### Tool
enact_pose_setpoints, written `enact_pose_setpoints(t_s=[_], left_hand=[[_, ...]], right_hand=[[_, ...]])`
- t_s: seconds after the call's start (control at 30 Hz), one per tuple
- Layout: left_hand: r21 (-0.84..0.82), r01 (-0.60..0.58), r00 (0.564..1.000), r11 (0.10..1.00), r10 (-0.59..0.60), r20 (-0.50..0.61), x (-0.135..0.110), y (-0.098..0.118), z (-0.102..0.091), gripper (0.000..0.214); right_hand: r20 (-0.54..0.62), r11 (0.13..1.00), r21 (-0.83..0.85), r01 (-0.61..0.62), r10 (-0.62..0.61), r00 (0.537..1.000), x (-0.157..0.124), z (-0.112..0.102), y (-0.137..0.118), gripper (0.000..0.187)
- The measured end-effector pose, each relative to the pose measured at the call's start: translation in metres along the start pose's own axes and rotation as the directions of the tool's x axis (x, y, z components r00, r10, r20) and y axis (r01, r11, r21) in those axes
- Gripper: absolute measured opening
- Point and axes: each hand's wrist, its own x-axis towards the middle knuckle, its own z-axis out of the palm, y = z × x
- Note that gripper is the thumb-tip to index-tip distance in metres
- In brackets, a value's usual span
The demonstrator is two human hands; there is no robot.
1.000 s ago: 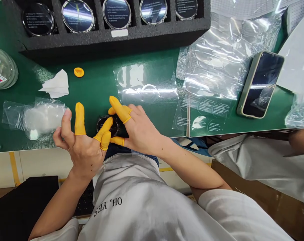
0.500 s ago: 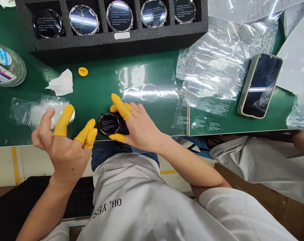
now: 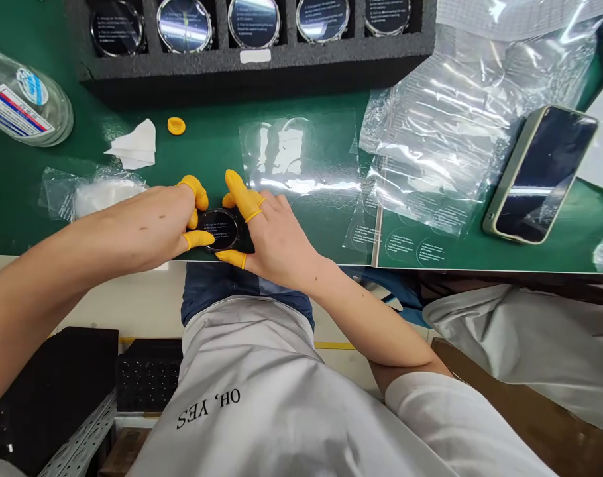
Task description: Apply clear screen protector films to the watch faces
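Observation:
A round black smartwatch [image 3: 222, 228] with white text on its face lies near the front edge of the green table. My right hand [image 3: 276, 235], in yellow finger cots, grips its right side between thumb and fingers. On the left side, the cot-covered fingers of my left hand [image 3: 179, 215] are closed at the rim, with the thumb over the face's lower left. What exactly those fingertips pinch is hidden. Beyond my left wrist lies a white wad in clear plastic [image 3: 100, 194], partly covered by the forearm.
A black foam tray [image 3: 281, 69] with several watches stands at the back. Around lie a clear bottle [image 3: 43, 109], white paper pieces [image 3: 135, 146], a loose yellow finger cot [image 3: 176, 126], clear film sheets [image 3: 301, 152], plastic sheeting [image 3: 445, 126] and a phone [image 3: 543, 175]. Another person's sleeve [image 3: 510, 331] shows at right.
My left hand has moved right from beside the plastic-wrapped wad to the watch, and its fingers have closed at the rim. My right hand keeps its grip. The view has shifted slightly.

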Motion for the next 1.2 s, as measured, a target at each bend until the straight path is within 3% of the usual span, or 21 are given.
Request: enact_pose_setpoints(t_s=[0.2,0.27,0.43,0.53,0.73,0.83,0.93,1.07,1.2], left_hand=[[-0.261,0.014,0.996,0.965,-0.037,-0.081,-0.015,0.012,0.013,0.036],[-0.234,0.020,0.998,0.972,-0.034,-0.056,-0.015,0.016,0.008,0.036],[-0.024,0.039,0.990,0.999,-0.035,0.136,-0.005,0.020,-0.015,0.021],[0.103,0.036,0.985,0.994,-0.052,0.164,-0.001,0.022,-0.021,0.020],[0.001,-0.038,0.989,0.999,0.038,0.141,0.003,0.013,-0.006,0.032],[-0.091,-0.063,0.996,0.994,0.069,0.062,0.006,0.013,0.000,0.038],[-0.169,-0.011,1.000,0.985,0.016,0.025,0.006,0.019,-0.004,0.044],[-0.086,0.059,0.992,0.995,-0.048,0.118,-0.001,0.027,-0.018,0.039],[-0.080,0.113,0.988,0.990,-0.103,0.117,-0.004,0.036,-0.019,0.032]], right_hand=[[-0.013,1.000,-0.023,-0.005,0.004,1.000,0.001,0.000,-0.002,0.065],[-0.013,0.999,-0.029,-0.013,0.012,1.000,0.002,0.000,-0.003,0.065],[0.016,0.999,-0.031,-0.018,0.019,1.000,0.003,-0.003,-0.006,0.063],[0.035,0.998,-0.046,-0.035,0.036,0.999,0.004,-0.005,-0.009,0.060],[0.021,0.999,-0.018,-0.037,0.037,0.999,0.004,-0.006,-0.009,0.058],[-0.001,0.999,0.004,-0.032,0.032,0.999,0.004,-0.004,-0.009,0.056],[-0.003,0.999,0.007,-0.040,0.040,0.999,0.004,-0.002,-0.008,0.056],[-0.012,1.000,-0.002,-0.023,0.023,1.000,0.003,0.000,-0.007,0.054],[-0.028,1.000,0.011,-0.008,0.009,1.000,0.001,0.001,-0.005,0.053]])
